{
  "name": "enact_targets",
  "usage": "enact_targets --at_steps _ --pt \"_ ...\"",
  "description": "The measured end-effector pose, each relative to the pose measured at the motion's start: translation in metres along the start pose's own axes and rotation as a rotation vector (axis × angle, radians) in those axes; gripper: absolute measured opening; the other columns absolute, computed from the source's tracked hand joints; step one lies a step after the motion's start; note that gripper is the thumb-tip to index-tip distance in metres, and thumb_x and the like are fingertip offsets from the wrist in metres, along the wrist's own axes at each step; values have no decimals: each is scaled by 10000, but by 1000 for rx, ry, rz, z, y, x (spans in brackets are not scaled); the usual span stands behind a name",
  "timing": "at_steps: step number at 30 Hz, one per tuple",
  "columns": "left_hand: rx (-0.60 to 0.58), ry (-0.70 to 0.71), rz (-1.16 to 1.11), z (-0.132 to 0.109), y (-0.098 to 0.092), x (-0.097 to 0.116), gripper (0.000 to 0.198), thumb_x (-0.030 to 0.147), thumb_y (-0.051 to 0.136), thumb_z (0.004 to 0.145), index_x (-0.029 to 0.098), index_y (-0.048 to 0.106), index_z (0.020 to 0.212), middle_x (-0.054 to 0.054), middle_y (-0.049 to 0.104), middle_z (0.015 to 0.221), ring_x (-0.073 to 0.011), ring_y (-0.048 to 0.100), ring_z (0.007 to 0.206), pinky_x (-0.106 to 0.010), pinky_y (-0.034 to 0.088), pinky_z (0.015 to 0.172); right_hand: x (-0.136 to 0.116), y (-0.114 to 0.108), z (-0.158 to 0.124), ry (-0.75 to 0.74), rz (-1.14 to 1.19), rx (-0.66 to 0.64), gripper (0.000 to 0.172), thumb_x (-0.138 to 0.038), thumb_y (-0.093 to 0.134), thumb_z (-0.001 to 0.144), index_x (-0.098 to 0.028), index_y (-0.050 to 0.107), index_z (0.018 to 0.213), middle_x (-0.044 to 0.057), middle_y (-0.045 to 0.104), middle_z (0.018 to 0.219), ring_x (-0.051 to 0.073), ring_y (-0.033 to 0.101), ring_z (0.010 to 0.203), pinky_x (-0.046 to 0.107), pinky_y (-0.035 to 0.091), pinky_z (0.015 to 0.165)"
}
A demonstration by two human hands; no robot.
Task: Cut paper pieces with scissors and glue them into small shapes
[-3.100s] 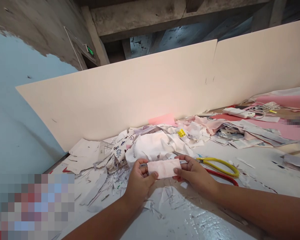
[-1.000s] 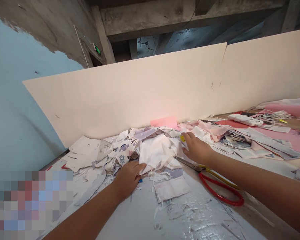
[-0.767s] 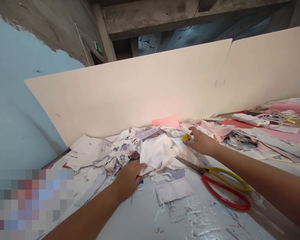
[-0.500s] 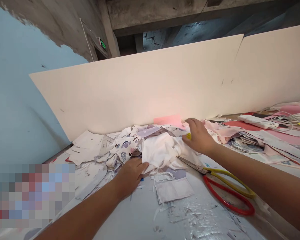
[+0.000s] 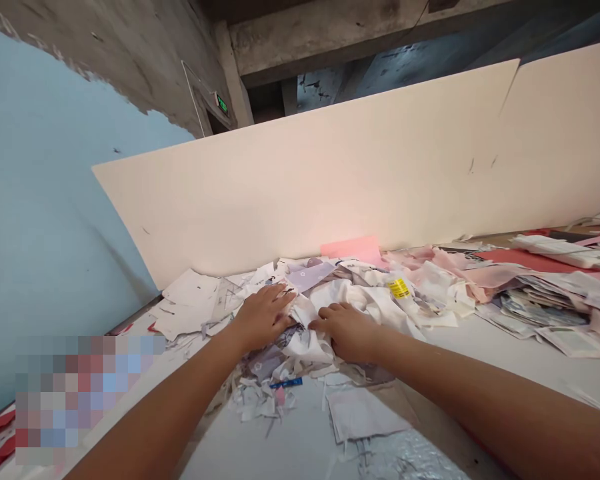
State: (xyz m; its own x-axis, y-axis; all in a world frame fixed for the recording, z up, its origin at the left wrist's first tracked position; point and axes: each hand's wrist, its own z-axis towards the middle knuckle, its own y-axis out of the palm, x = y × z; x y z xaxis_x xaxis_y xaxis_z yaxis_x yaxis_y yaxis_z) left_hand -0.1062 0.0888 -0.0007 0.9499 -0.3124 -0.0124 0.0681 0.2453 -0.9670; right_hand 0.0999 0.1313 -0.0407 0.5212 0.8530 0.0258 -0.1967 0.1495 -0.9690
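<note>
My left hand (image 5: 266, 317) lies on the heap of fabric scraps (image 5: 307, 275), its fingers spread over printed and white pieces. Close to its right, my right hand (image 5: 349, 331) has its fingers bent into a crumpled white cloth (image 5: 340, 292) and appears to grip it; its fingertips are partly hidden in the folds. Below the hands are small loose offcuts (image 5: 260, 399), a blue strip (image 5: 287, 383) and a flat pale fabric piece (image 5: 365, 412). A clear wrapper with a yellow label (image 5: 399, 288) lies right of the white cloth. No scissors are visible.
A tall cream board (image 5: 300, 180) stands behind the heap, with a pink sheet (image 5: 351, 249) against it. To the right are stacked fabric pieces (image 5: 540, 307), a red sheet (image 5: 535, 260) and a white power strip (image 5: 560, 250). A blue wall (image 5: 70, 220) rises at left.
My right hand has moved left and down from near the yellow label onto the white cloth. My left hand has shifted up onto the scraps. The red-and-yellow-handled scissors no longer show.
</note>
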Motion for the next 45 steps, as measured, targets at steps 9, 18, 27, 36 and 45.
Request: enact_targets --at_steps 9,18,27,36,45 --pt "-379 -301 -74 45 -16 -60 228 404 571 593 216 614 714 -32 643 781 -206 574 689 -272 411 575 6 1 -4 41 11 -25 296 -126 487 625 -214 564 897 57 550 838 215 527 770 289 368 619" --pt "-228 -432 15 115 -13 -79 299 296 460 814 164 487 1080 -75 516 1094 -175 532 913 -381 454 762 3 6 -5 52 -2 -9 320 -121 481 612 -203 540 916 82 544 886 259 504 834 383 357 703" --pt "-139 -523 -59 134 53 -86 315 296 471 808 154 480 1089 -76 517 1088 -181 534 914 -385 456 757 0 3 -8 57 -4 -15 331 -148 504 600 -194 534 926 86 546 916 260 489 874 406 349 757" --pt "-121 -714 -423 139 55 -106 312 300 471 807 149 489 1079 -73 520 1086 -187 534 914 -382 456 757 0 5 -9 64 3 -7 322 -153 504 608 -189 535 927 88 541 918 264 480 872 403 332 753" --pt "227 -796 -736 132 35 -113 318 295 474 806 148 480 1088 -77 519 1085 -183 535 911 -384 457 755 0 2 -8 67 19 -14 313 -151 504 608 -189 540 918 85 538 916 257 479 864 380 323 742"
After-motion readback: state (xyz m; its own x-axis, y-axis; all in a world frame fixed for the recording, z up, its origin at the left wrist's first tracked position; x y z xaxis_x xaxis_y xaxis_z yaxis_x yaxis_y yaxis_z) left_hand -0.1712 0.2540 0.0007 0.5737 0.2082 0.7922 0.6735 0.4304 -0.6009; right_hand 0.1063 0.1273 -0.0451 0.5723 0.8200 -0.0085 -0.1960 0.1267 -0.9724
